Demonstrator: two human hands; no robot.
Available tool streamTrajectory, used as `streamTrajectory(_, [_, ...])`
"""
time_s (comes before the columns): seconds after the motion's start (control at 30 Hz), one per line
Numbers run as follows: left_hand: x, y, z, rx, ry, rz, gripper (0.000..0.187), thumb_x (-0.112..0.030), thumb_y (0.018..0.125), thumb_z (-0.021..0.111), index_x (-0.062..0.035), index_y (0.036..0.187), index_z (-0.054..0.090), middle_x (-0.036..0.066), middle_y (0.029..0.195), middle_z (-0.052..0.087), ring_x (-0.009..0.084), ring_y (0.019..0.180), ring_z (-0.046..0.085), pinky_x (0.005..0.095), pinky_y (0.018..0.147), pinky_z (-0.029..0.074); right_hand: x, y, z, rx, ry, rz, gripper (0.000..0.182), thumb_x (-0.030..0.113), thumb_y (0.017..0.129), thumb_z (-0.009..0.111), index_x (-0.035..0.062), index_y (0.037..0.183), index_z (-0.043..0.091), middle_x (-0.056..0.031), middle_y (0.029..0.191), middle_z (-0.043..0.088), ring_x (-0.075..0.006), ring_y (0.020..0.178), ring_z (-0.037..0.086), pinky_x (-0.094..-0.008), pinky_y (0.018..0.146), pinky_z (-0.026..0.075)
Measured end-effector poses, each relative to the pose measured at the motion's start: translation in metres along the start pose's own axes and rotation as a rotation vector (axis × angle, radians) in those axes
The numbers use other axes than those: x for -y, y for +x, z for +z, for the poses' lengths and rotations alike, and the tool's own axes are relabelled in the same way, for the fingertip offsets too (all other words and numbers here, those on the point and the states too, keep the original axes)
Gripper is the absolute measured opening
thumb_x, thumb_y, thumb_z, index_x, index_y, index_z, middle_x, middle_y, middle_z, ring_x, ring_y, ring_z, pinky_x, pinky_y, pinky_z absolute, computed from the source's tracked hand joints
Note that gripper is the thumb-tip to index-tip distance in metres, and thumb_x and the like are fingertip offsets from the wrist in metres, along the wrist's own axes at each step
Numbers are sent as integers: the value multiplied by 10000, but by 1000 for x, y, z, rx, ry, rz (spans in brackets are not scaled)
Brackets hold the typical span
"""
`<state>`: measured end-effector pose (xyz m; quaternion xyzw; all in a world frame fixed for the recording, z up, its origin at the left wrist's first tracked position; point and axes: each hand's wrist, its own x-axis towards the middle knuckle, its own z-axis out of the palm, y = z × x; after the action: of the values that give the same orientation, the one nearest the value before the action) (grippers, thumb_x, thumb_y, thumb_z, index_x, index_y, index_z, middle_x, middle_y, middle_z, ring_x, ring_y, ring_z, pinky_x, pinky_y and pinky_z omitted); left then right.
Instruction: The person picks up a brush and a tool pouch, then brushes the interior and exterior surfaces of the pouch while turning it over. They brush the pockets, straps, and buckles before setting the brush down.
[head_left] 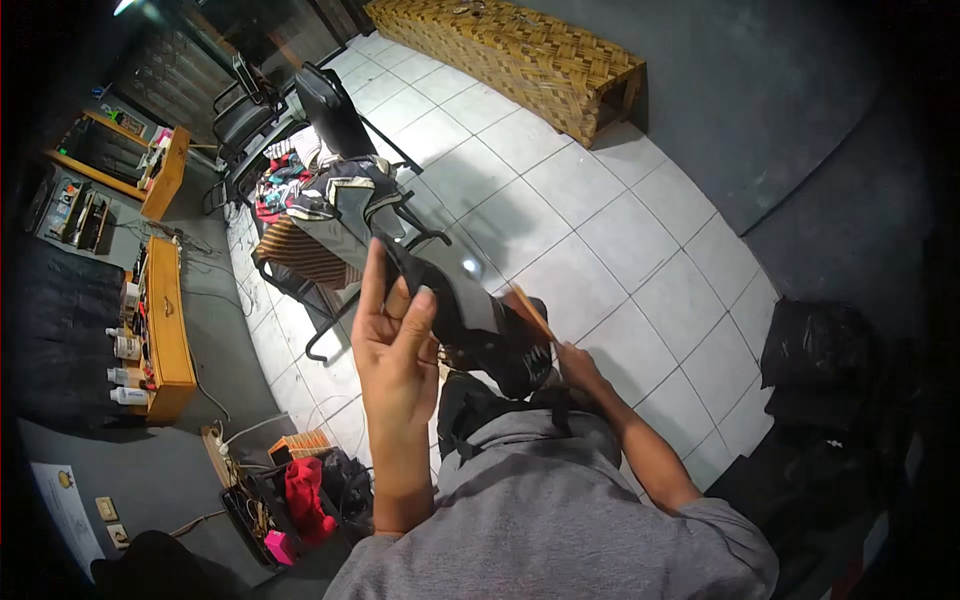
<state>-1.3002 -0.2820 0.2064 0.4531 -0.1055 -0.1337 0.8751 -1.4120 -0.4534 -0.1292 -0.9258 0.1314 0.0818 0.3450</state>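
Observation:
My left hand (393,335) is raised in front of me, its thumb and fingers closed on the upper end of a black cloth item with a grey panel (470,300). The item hangs down at a slant toward my waist, and its exact kind does not show. Lower and to the right, my right hand (577,368) is closed around a thin wooden stick (533,312). The stick points up and left, its far end beside the dark cloth.
Ahead stands a black-framed chair (335,110) with a pile of clothes (290,185) near it. A woven bench (520,60) lines the far wall. Wooden shelves (170,320) with bottles are on the left, black bags (815,350) on the right. White tiles (590,260) cover the floor.

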Motion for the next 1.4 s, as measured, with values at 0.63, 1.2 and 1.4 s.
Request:
streamTrajectory(0.63, [11, 10, -20, 110, 115, -189, 423, -56, 892, 494, 35, 1288, 379, 99, 1184, 540, 173, 1046, 547, 322, 897, 437, 137, -13, -105, -180, 760, -207, 356, 308, 946, 395, -27, 922, 513, -188, 649, 560, -296, 622, 588, -401, 585, 433])
streamTrajectory(1.2, [13, 14, -40, 39, 650, -71, 153, -142, 939, 452, -9, 982, 514, 156, 1149, 564, 97, 987, 498, 212, 849, 358, 85, -11, -81, -73, 707, 24, 381, 329, 937, 348, -6, 883, 522, -108, 651, 530, -189, 625, 533, -341, 605, 431])
streamTrajectory(1.4, [-1, 11, -38, 3, 391, 21, 198, -148, 930, 467, -3, 1057, 511, 140, 1074, 597, 160, 948, 574, 273, 845, 455, 114, -11, -98, -49, 577, -263, 267, 245, 935, 385, 6, 927, 505, -181, 808, 601, -333, 772, 590, -394, 665, 444])
